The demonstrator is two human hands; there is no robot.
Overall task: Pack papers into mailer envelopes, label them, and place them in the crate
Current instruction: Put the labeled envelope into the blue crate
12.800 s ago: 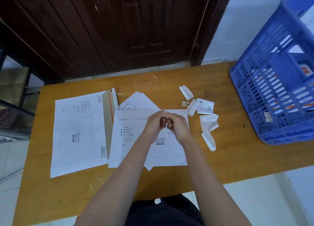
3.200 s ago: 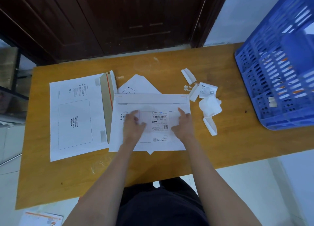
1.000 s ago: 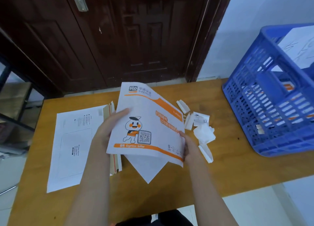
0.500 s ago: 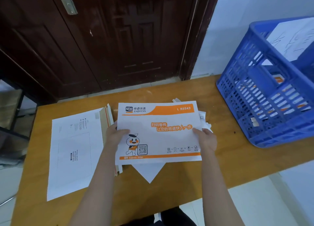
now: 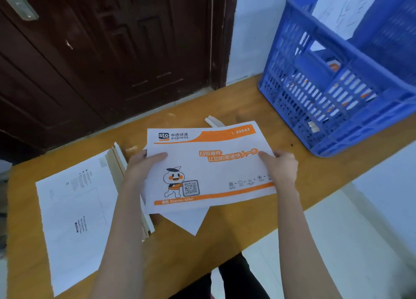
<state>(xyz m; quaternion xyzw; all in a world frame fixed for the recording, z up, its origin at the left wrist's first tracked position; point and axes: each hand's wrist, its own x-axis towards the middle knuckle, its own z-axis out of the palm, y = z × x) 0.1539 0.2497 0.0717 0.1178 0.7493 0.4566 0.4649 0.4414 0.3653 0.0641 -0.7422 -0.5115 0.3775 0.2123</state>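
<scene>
You held the mailer envelope [image 5: 209,166] level above the table [image 5: 258,211], left hand [image 5: 144,166] and right hand [image 5: 280,166] pinching its short edges; crate [image 5: 337,91] waited at 2 o'clock, so a flat carry suited.

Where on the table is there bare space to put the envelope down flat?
Bare wood lies between the envelope and the crate, and along the table's near edge below the right hand. The left half is crowded: a white mailer stack fills it, and loose paper lies under the envelope.
</scene>
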